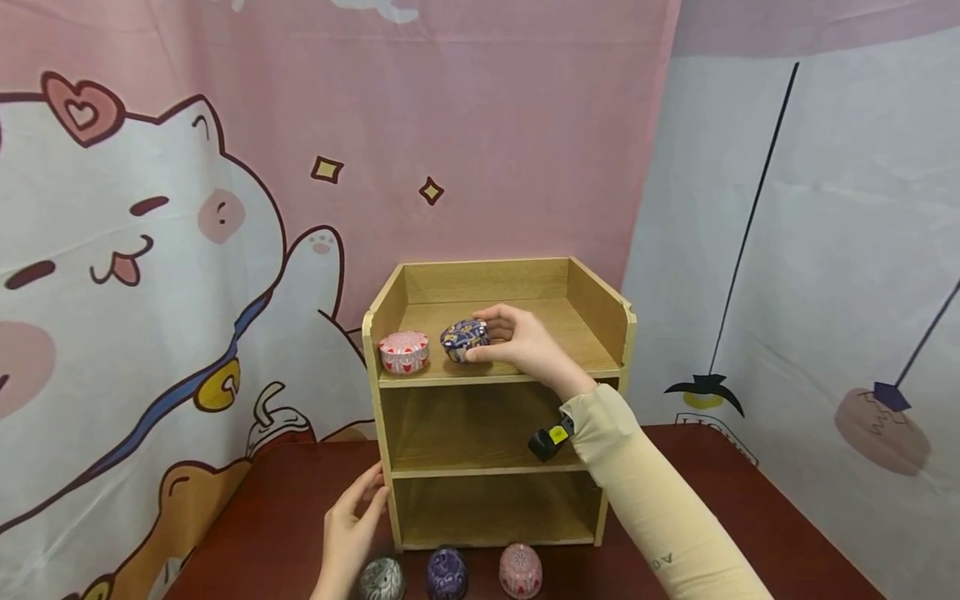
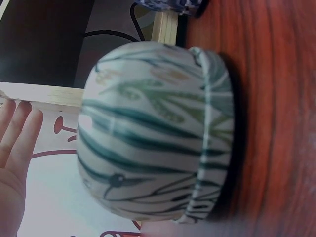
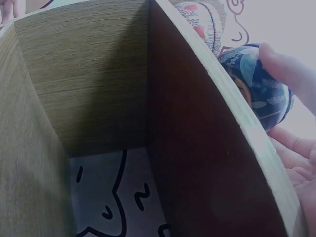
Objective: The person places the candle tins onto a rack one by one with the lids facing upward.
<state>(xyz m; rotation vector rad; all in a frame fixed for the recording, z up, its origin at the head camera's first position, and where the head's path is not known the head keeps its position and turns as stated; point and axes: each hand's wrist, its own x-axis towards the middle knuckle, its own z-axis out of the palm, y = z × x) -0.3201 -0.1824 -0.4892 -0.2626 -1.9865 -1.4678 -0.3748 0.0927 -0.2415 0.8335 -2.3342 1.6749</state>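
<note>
While, in the head view, the right hand [image 1: 528,346] pinches the dark blue tin [image 1: 462,341] between thumb and fingers at the top level of the wooden shelf [image 1: 495,473], beside a pink tin [image 1: 404,353], the left hand [image 1: 351,521] touches the side with loosely extended fingers, grasping nothing. Three tins [image 1: 447,575] stand on the table [image 1: 277,500] below. From the left wrist, a leaf-patterned tin [image 2: 158,133] fills the middle. From the right wrist, thumb and fingers clasp the dark blue tin

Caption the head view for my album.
Right hand holds a blue tin beside a pink tin; left hand touches the wooden shelf.
</note>
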